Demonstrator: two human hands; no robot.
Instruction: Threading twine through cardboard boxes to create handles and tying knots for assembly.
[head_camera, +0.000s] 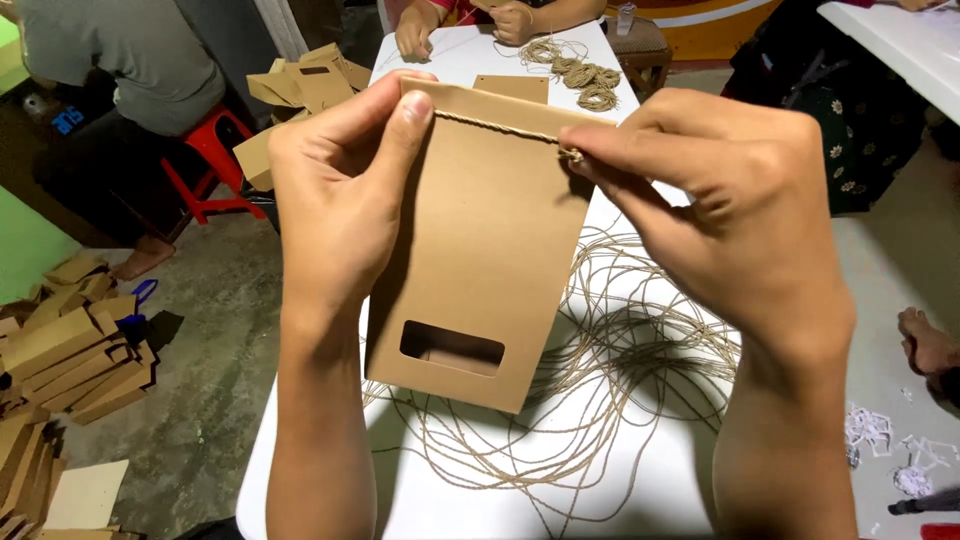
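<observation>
Fingertips of the right hand (740, 215) pinch the knotted end of a jute twine handle (500, 128) at the top edge of a brown paper bag (480, 260); the left hand (335, 195) clamps the bag's other top corner, thumb over the twine. Loose twine (620, 340) lies below the bag on the white table (460, 500) — a hard tug could likely tear the paper or snag those loops.
</observation>
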